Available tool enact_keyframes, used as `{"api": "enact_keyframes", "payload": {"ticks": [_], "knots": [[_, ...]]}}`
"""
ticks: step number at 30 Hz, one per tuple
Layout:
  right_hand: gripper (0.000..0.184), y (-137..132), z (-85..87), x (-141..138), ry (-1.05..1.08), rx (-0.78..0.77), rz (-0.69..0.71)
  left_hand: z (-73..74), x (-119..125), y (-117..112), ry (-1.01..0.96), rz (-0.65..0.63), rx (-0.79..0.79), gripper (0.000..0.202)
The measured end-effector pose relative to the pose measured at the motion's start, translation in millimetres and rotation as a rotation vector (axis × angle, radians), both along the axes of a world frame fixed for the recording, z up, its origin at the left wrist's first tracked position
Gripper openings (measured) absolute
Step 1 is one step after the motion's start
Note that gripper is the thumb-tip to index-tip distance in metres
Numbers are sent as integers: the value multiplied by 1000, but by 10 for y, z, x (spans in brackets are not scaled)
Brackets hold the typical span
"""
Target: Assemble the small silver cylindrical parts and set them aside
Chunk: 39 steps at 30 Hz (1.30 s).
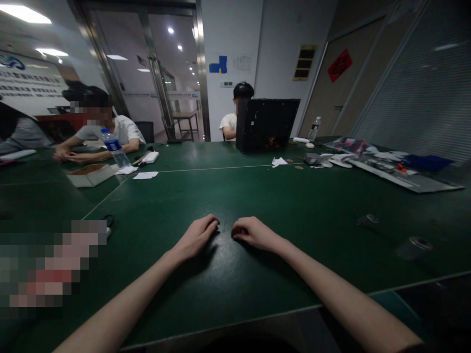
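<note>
Green tabletop (235,189) shines under curled left hand (196,237) and right hand (255,234).

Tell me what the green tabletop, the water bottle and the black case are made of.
The green tabletop looks like painted or laminated board: smooth, with a soft sheen. The water bottle looks like clear plastic, since its walls are see-through. The black case is probably painted sheet metal, given its flat matte panels, though plastic is possible.
</note>
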State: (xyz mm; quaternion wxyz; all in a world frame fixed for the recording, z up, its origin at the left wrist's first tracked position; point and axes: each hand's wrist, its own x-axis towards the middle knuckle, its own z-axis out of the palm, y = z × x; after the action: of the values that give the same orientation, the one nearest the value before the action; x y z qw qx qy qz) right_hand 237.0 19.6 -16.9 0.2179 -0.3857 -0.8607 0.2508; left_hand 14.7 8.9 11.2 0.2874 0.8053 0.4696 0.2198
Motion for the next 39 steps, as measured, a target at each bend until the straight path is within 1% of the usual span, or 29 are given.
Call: {"api": "enact_keyframes", "payload": {"ticks": [2, 4, 6, 9, 11, 15, 18, 22, 27, 34, 39], "knots": [[14, -36, -5, -26, 78, -31, -2, 7, 2, -5, 8, -2, 3, 36], [15, -57, -7, -70, 163, -102, -6, 20, 4, -11, 14, -2, 6, 36], [15, -58, -23, -114, 253, -215, -16, 32, 6, -15, 16, -2, 9, 36], [17, -33, -75, -151, 396, -454, -24, 38, 5, -14, 17, -8, 8, 36], [21, -11, -113, -150, 488, -584, -21, 34, 2, -11, 17, -7, 5, 36], [28, 13, -138, -125, 600, -705, -15, 24, -6, -7, 9, -6, 12, 35], [29, 8, -114, -117, 645, -748, -11, 17, -9, -1, 7, -17, 17, 35], [30, -6, -79, -122, 710, -800, -40, 5, -9, 9, 5, -18, 16, 36], [34, 0, -83, -122, 771, -850, -60, -11, -13, 9, -3, -18, 27, 36], [31, -1, -90, -125, 768, -827, -45, 9, -5, 7, 16, -15, 19, 37], [29, -17, -63, -126, 747, -808, -74, 53, 4, -17, 29, -6, -3, 37]]}}
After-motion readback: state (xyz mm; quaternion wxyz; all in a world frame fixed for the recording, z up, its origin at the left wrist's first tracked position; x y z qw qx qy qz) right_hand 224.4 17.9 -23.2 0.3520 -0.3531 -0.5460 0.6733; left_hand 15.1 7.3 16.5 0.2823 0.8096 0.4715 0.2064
